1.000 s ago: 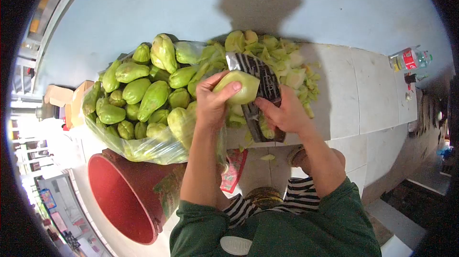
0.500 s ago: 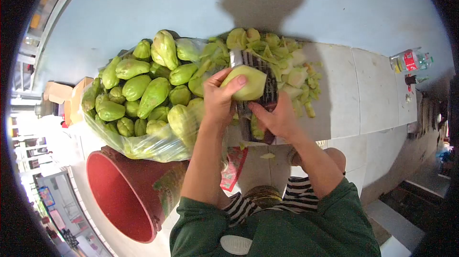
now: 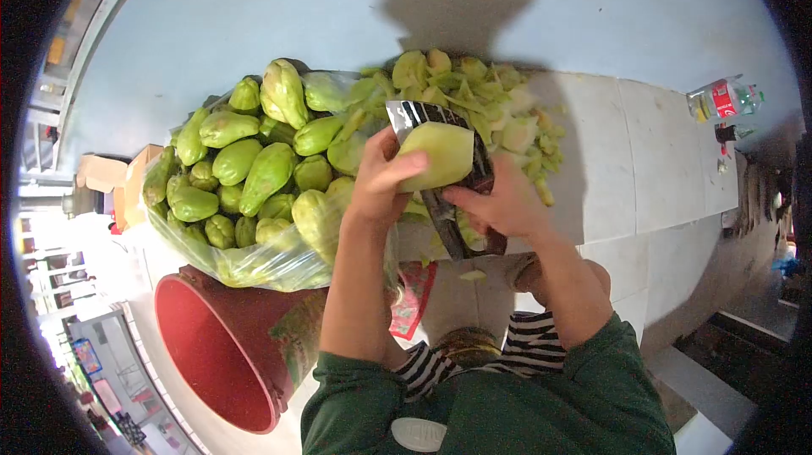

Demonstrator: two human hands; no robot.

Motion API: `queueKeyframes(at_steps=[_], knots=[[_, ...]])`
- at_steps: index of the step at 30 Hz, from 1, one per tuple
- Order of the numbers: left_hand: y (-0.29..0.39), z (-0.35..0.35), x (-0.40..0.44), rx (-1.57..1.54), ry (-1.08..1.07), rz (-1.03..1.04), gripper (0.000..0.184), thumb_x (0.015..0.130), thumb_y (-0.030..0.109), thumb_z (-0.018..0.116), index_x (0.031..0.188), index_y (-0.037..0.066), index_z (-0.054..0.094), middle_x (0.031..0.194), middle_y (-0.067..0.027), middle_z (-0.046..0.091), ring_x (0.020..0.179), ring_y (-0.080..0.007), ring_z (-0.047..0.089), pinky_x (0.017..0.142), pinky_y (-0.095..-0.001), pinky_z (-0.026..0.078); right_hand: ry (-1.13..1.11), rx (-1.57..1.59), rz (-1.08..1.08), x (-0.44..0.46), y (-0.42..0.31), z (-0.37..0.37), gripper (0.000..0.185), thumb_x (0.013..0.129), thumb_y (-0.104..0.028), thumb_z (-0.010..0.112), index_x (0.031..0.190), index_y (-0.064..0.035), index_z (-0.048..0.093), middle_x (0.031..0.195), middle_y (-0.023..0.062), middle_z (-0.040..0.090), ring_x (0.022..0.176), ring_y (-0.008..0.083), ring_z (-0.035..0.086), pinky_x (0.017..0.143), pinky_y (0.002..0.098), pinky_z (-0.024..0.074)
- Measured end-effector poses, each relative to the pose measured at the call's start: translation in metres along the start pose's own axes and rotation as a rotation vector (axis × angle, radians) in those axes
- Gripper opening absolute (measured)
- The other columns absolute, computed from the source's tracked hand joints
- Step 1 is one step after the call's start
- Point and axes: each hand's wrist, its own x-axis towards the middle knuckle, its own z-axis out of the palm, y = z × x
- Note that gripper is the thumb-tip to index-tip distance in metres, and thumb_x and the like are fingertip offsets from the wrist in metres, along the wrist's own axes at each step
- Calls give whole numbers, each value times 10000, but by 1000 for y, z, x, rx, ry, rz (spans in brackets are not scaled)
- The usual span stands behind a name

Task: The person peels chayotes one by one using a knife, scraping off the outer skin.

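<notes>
My left hand (image 3: 385,176) is wrapped around a peeled chayote (image 3: 440,155), thumb on top. The fruit is pale green with flat cut faces. Against its far and right sides lies a long, dark slicer-like tool (image 3: 447,220) with pale streaks and an open frame at its near end. My right hand (image 3: 499,205) grips this tool near its lower part, fingers closed; the exact grip is partly hidden. Just beyond both hands is a heap of pale green peelings and cut pieces (image 3: 474,87).
A clear plastic bag (image 3: 245,269) full of whole green chayotes (image 3: 269,178) lies to the left. Below it a red bucket (image 3: 211,353) is tipped on its side. A plastic bottle (image 3: 726,101) rests at the far right of the pale tiled surface (image 3: 605,150), with a blue wall behind.
The dark tool has tilted, its far end swinging left and its near end right. My left hand and the chayote have shifted slightly nearer to me.
</notes>
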Motion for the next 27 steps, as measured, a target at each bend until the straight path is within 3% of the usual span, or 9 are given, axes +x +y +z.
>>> queueKeyframes(at_steps=[2, 7, 8, 13, 15, 22, 24, 27], knots=[[0, -2, -2, -44, -27, -54, 574, 677, 213, 789, 1128, -54, 557, 1026, -114, 639, 896, -207, 632, 796, -341, 514, -75, 75, -38, -1, 2, -7, 397, 789, -208, 735, 1084, -13, 554, 677, 46, 601, 417, 111, 514, 395, 276, 420], [-7, 0, -2, 39, -28, -133, 629, 682, 224, 775, 1194, -32, 516, 1083, -112, 621, 928, -207, 624, 838, -345, 502, -99, 72, 16, 1, 5, -7, 327, 802, -154, 726, 1037, -16, 546, 617, 22, 570, 421, 113, 512, 391, 278, 409], [-7, 3, -1, 25, -17, -120, 634, 686, 216, 767, 1215, -20, 510, 1086, -105, 619, 940, -202, 619, 847, -341, 499, -103, 61, 34, 3, 3, -6, 280, 811, -104, 716, 1003, -15, 533, 586, 11, 544, 409, 104, 493, 382, 270, 395], [-16, 11, 1, -36, 21, -26, 662, 690, 195, 749, 1274, 16, 492, 1087, -82, 614, 976, -189, 602, 870, -328, 487, -49, 139, -25, 6, 13, 16, 254, 819, -100, 705, 983, -12, 532, 570, 16, 542, 402, 107, 493, 377, 267, 393], [-15, 11, 1, 110, 4, -20, 803, 680, 285, 738, 1346, 5, 388, 1183, -176, 591, 1057, -278, 607, 943, -382, 476, -62, 180, -52, 7, 17, 17, 245, 822, -100, 702, 978, -12, 534, 564, 18, 541, 399, 106, 492, 375, 263, 391], [-20, 6, 4, 24, -34, -31, 816, 717, 421, 677, 1354, 2, 386, 1185, -165, 592, 1044, -270, 609, 934, -370, 477, -10, 111, -205, 10, 25, 25, 174, 823, -93, 693, 909, -7, 569, 545, -1, 533, 404, 89, 495, 385, 251, 398], [-21, 6, 4, -55, 5, -36, 699, 766, 405, 626, 1321, 19, 452, 1112, -108, 612, 990, -223, 606, 887, -351, 481, -2, 100, -209, 12, 27, 26, 173, 821, -94, 694, 907, -4, 574, 541, -4, 531, 404, 86, 494, 387, 251, 399], [-24, 1, 6, -119, -11, -68, 675, 819, 459, 554, 1316, 13, 455, 1158, -125, 602, 1017, -233, 605, 892, -352, 481, -2, 81, -190, 14, 31, 27, 187, 819, -107, 702, 922, -6, 582, 538, -4, 531, 403, 85, 493, 389, 255, 403]])
